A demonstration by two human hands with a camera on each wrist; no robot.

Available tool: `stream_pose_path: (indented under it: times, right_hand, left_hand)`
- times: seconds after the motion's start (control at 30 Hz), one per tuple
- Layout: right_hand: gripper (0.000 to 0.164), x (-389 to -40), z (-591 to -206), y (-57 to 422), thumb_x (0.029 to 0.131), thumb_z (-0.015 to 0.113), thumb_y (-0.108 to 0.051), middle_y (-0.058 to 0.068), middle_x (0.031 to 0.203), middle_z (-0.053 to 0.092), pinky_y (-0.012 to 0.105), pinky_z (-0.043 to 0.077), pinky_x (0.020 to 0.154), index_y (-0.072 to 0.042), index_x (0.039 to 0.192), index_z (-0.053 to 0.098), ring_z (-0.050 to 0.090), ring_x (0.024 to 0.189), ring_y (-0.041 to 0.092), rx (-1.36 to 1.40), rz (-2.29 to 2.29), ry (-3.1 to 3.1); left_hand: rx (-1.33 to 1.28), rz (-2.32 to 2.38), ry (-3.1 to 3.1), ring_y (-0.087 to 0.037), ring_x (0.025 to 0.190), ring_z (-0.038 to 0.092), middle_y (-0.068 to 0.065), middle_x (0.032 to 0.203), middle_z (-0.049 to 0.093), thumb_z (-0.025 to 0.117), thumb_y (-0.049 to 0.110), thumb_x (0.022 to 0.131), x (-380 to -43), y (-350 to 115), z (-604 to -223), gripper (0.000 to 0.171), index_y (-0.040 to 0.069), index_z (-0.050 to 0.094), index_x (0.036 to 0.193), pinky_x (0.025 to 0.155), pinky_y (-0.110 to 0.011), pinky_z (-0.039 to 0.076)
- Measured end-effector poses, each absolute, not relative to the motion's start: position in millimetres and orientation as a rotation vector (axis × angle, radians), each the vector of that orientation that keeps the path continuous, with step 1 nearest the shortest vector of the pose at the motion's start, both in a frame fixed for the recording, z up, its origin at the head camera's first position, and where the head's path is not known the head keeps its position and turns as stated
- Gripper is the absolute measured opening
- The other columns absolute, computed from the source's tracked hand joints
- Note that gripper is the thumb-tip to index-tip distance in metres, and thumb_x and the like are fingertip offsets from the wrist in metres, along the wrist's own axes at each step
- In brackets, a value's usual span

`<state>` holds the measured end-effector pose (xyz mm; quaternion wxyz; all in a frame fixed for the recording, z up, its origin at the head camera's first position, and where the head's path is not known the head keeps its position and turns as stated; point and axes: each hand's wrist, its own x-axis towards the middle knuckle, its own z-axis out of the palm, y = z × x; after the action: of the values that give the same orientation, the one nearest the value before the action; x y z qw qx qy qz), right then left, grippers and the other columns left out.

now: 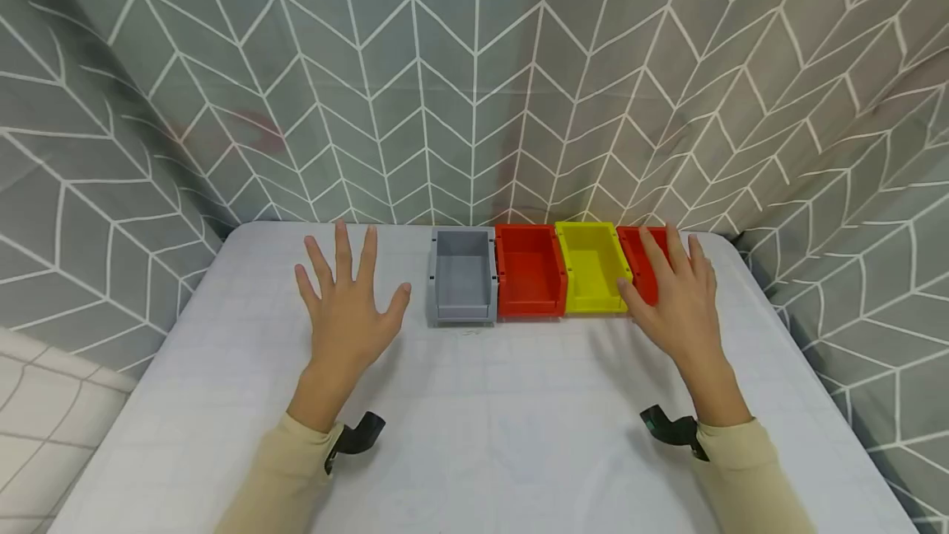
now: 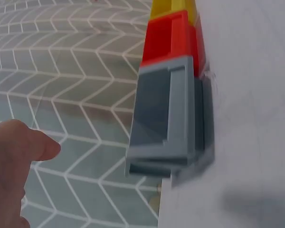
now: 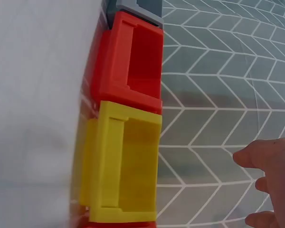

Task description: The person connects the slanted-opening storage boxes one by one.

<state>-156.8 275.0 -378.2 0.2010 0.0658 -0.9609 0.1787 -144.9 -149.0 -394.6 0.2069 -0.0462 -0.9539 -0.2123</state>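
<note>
Four bins would exceed nothing here, so I name them singly: a grey bin (image 1: 464, 316), a red bin (image 1: 530, 307), a yellow bin (image 1: 593, 304) and a second red bin (image 1: 643, 270) stand side by side at the table's back edge. My left hand (image 1: 350, 324), fingers spread, hovers left of the grey bin and holds nothing. My right hand (image 1: 678, 311) is spread too, in front of the rightmost red bin, hiding part of it. In the right wrist view the yellow bin (image 3: 111, 166) shows its open top.
A white-covered table (image 1: 482, 435) spreads under both arms. Grey curtains with white zigzag lines (image 1: 445, 89) hang behind and on both sides. Each wrist wears a black camera mount, the left one (image 1: 359, 435) and the right one (image 1: 667, 427).
</note>
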Motion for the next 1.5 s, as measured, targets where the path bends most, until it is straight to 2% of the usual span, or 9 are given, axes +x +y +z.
stream_pose_path:
  times: [0.23,0.5,0.73,0.97,1.17,1.3,1.4,1.5]
  right_hand:
    - [0.074,-177.4,-365.4,268.3,0.094,0.068,-0.023,0.02,0.166,0.029,0.072,0.013,0.118,-0.013,0.161,0.039,0.021,0.151,0.049,0.334,0.598,-2.65]
    - [0.066,-206.2,-355.4,249.5,0.096,0.066,-0.017,0.013,0.159,0.045,0.065,0.031,0.116,-0.012,0.158,0.045,0.036,0.148,0.037,0.489,0.795,-2.575]
    - [0.06,-226.4,-355.2,222.5,0.096,0.065,-0.01,0.017,0.154,0.05,0.06,0.036,0.115,-0.003,0.153,0.049,0.042,0.142,0.038,0.65,0.81,-2.567]
    - [0.057,-244.5,-363.0,199.9,0.097,0.066,-0.008,0.017,0.151,0.053,0.057,0.039,0.114,-0.004,0.152,0.051,0.048,0.138,0.038,0.696,0.789,-2.627]
    - [0.056,-257.8,-367.9,190.7,0.101,0.063,-0.008,0.017,0.153,0.051,0.053,0.039,0.115,-0.005,0.154,0.048,0.045,0.141,0.038,0.701,0.775,-2.741]
    - [0.053,-268.0,-371.3,187.5,0.101,0.061,-0.004,0.017,0.151,0.053,0.052,0.039,0.115,-0.003,0.153,0.049,0.048,0.138,0.038,0.734,0.758,-2.764]
    - [0.053,-274.9,-375.0,186.8,0.101,0.062,-0.003,0.017,0.149,0.055,0.052,0.041,0.114,-0.003,0.152,0.05,0.051,0.134,0.039,0.736,0.717,-2.806]
    - [0.053,-280.3,-379.7,187.6,0.101,0.064,-0.004,0.017,0.147,0.056,0.054,0.042,0.113,-0.005,0.152,0.051,0.052,0.132,0.039,0.711,0.682,-2.87]
  left_hand:
    - [-0.229,-0.7,-2.668,-0.042,0.151,-0.023,-0.011,0.173,-0.008,0.062,0.043,0.099,-155.0,-127.4,-390.5,0.089,0.018,0.012,0.169,0.118,-0.068,-0.008]
    - [-0.294,-0.782,-2.736,-0.041,0.153,-0.02,-0.016,0.173,-0.003,0.063,0.037,0.098,-164.0,-104.5,-391.7,0.092,0.018,0.009,0.169,0.119,-0.07,-0.001]
    - [-0.3,-0.82,-2.776,-0.046,0.153,-0.012,-0.02,0.172,0.001,0.067,0.032,0.096,-169.0,-94.9,-402.8,0.094,0.013,0.011,0.169,0.119,-0.071,0.006]
    - [-0.308,-0.81,-2.791,-0.052,0.152,-0.004,-0.025,0.17,0.009,0.069,0.028,0.095,-173.8,-89.1,-415.9,0.093,0.01,0.013,0.168,0.117,-0.073,0.013]
    - [-0.318,-0.88,-2.818,-0.052,0.152,0.001,-0.028,0.169,0.006,0.066,0.026,0.097,-178.9,-83.5,-423.0,0.092,0.008,0.01,0.168,0.116,-0.073,0.017]
    - [-0.307,-0.93,-2.816,-0.054,0.152,0.005,-0.033,0.167,0.006,0.065,0.024,0.096,-180.7,-79.9,-424.4,0.093,-0.001,0.008,0.165,0.116,-0.073,0.021]
    - [-0.288,-0.981,-2.8,-0.056,0.149,0.014,-0.038,0.164,0.01,0.065,0.021,0.096,-181.2,-78.2,-425.9,0.093,-0.01,0.007,0.162,0.115,-0.07,0.027]
    - [-0.262,-1.054,-2.792,-0.057,0.143,0.03,-0.042,0.16,0.017,0.063,0.016,0.097,-181.6,-78.1,-428.4,0.09,-0.016,0.006,0.159,0.111,-0.065,0.037]
